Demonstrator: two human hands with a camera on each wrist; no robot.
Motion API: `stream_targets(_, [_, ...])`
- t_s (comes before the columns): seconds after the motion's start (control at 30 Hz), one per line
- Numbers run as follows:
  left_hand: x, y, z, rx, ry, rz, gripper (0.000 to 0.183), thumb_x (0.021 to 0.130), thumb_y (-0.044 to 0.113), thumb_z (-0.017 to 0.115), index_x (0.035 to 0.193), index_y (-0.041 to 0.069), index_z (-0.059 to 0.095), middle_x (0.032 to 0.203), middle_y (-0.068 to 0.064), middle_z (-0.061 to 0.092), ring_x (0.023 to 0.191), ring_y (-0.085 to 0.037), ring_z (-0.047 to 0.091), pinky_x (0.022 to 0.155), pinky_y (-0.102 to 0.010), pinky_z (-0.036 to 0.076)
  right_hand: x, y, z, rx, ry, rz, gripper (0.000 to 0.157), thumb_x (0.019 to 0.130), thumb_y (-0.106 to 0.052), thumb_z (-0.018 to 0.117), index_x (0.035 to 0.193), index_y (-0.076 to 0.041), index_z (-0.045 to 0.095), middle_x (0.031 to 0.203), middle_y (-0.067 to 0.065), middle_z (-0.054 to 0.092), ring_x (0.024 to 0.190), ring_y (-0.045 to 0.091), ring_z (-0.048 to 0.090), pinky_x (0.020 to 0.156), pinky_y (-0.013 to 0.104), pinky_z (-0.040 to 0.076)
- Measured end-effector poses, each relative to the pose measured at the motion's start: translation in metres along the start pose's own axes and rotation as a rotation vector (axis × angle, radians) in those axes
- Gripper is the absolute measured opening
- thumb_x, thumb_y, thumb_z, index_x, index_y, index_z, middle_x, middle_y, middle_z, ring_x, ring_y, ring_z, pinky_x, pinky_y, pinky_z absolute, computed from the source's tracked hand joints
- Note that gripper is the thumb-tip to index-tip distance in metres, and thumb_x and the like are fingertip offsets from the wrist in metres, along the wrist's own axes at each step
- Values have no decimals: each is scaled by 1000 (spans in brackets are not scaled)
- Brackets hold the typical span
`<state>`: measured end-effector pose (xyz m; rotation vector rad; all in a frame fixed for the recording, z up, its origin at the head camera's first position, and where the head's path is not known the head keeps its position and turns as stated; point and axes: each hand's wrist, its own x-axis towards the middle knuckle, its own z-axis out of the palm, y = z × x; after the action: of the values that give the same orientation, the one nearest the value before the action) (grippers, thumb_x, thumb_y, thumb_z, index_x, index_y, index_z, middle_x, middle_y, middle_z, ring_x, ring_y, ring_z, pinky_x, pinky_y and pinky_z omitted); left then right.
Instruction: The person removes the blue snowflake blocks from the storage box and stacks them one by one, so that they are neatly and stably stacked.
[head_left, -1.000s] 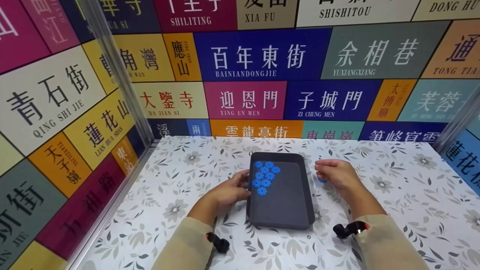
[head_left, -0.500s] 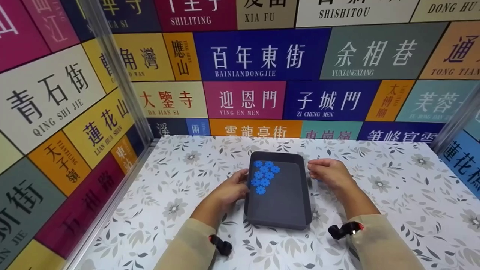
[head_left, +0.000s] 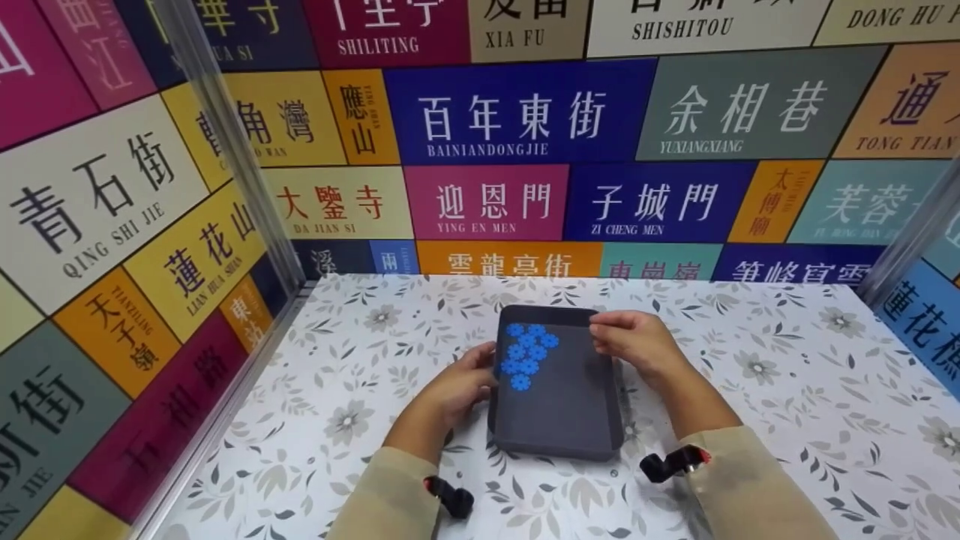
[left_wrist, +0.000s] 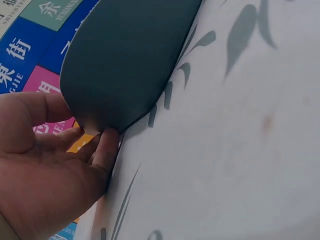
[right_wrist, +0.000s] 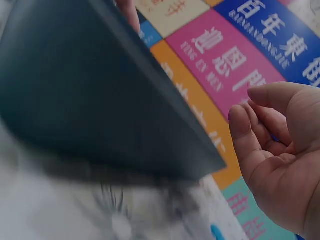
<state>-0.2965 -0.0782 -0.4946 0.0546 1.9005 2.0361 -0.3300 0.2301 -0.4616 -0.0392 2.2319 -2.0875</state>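
A dark grey tray lies on the table, with several blue flower-shaped pieces grouped at its far left. My left hand grips its left side; in the left wrist view the thumb meets the rim and a fingertip presses low on the outer wall. Over the tray's far right edge, my right hand has thumb and fingertips close together. I cannot tell whether a piece is between them. A blue object peeks in at the bottom of the right wrist view.
A white table with a grey leaf print carries the tray. Behind it stands a wall of coloured sign panels, with another panelled wall at the left. Black wrist cameras sit on both sleeves.
My right hand has moved left from beside the tray to over its far right edge. The left hand stays at the tray's left side, and the blue pieces inside keep their arrangement.
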Motion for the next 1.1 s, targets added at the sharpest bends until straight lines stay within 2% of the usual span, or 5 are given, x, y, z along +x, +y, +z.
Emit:
stream_targets(0.23, [1,-5,-9,-22,-68,24,88,86,-8,56,168,4,27,170,-22,36,143,-32,49,92,-27,49,17,-9,26,-71,-46,6,38,96,-14,79,128,5,72,98,-4,77,88,14,77,82,24,64])
stream_targets(0.47, [0,-1,-14,-14,-77,-35,90,87,-9,59,169,12,29,171,-15,36,151,-31,44,111,-37,46,39,-8,37,-102,-83,34,44,96,-9,77,133,12,66,96,-2,77,88,16,76,83,26,65])
stream_targets(0.63, [0,0,-13,-26,-91,-43,89,87,-10,58,169,12,31,170,-14,38,154,-31,43,122,-44,42,49,-11,39,-148,-95,62,44,95,-11,78,132,9,68,98,-1,76,89,16,75,82,26,65])
stream_targets(0.87, [1,-3,-14,-28,-119,-20,89,86,-11,56,168,9,30,168,-16,40,156,-32,41,124,-44,40,58,-14,45,-185,-130,72,46,95,-8,77,135,12,65,98,-1,75,88,15,76,84,29,65])
stream_targets(1.1, [0,-2,-15,-31,-128,-24,92,86,-12,57,169,10,28,168,-17,39,155,-32,41,125,-46,40,69,-5,53,-265,-160,88,42,92,-5,78,130,11,67,106,7,77,91,12,75,85,27,64])
